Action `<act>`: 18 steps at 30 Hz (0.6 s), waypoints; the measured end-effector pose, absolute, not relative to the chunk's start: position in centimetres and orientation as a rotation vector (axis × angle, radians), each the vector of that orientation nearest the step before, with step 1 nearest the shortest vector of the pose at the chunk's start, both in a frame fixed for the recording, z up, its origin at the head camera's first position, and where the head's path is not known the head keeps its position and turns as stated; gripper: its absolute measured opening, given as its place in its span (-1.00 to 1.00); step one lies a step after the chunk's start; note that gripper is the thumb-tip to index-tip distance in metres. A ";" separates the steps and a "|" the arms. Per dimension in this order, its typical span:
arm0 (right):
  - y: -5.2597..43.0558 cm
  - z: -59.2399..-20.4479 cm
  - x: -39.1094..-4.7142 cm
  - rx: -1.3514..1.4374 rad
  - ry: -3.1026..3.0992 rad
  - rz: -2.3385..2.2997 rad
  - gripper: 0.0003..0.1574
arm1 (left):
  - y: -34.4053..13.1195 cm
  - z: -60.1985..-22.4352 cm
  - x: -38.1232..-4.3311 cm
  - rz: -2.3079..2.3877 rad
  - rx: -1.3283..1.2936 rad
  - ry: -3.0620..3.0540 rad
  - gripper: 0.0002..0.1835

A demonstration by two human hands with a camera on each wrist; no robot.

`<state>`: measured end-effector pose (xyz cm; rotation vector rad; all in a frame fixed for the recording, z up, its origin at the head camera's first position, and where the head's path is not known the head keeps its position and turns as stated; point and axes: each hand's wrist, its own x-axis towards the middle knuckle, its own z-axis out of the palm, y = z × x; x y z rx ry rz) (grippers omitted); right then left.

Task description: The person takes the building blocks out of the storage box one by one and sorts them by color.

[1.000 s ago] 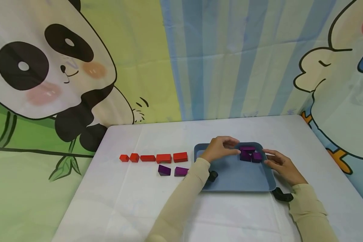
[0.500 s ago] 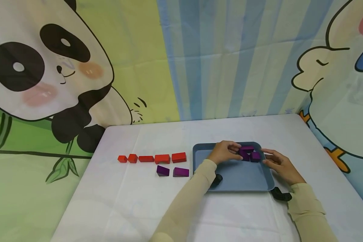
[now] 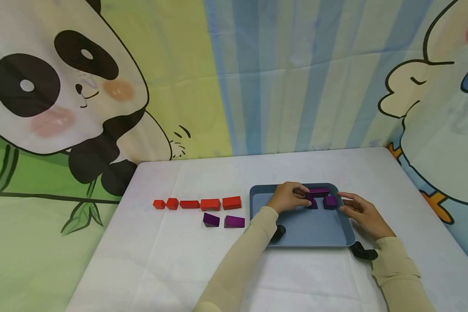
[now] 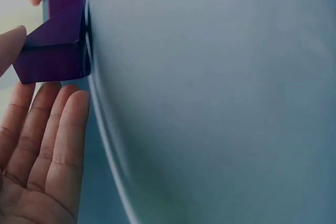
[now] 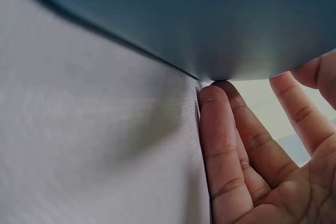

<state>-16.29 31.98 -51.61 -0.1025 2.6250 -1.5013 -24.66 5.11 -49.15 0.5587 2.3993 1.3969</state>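
Observation:
My left hand [image 3: 290, 197] reaches over the blue tray [image 3: 308, 232] and pinches a purple block with a slanted side [image 3: 313, 202]. In the left wrist view the thumb lies on one side of this block [image 4: 52, 61] and the fingertips on the other. Just right of it in the tray sits a smaller purple block [image 3: 329, 202]. A long purple block [image 3: 319, 191] lies behind both, along the far wall. At the tray's right wall, my right hand [image 3: 362, 214] touches the outside with extended fingers [image 5: 218, 145], its thumb near the rim.
Left of the tray, several red blocks [image 3: 210, 204] form a row on the white table [image 3: 160, 268]. Two purple blocks [image 3: 234, 221] lie in front of the row's right end. A black wrist device [image 3: 362, 251] sits by the tray's front right corner.
My left hand has come down and right to the left purple block and taken hold of it. That block has shifted left, away from the smaller one. The right hand stays put.

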 end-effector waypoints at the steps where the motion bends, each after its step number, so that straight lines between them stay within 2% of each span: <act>1: 32.0 -51.6 -16.3 -0.104 2.629 -1.493 -0.22 | 5.0 -49.0 -24.6 1.400 0.561 2.402 -0.67; 7: 32.0 -51.7 -16.1 -0.091 2.623 -1.482 -0.20 | 4.0 -48.4 -24.6 1.464 0.577 2.400 -0.70; 18: 32.2 -52.0 -16.4 -0.108 2.629 -1.491 -0.22 | 1.3 -45.2 -23.3 1.590 0.626 2.374 -0.63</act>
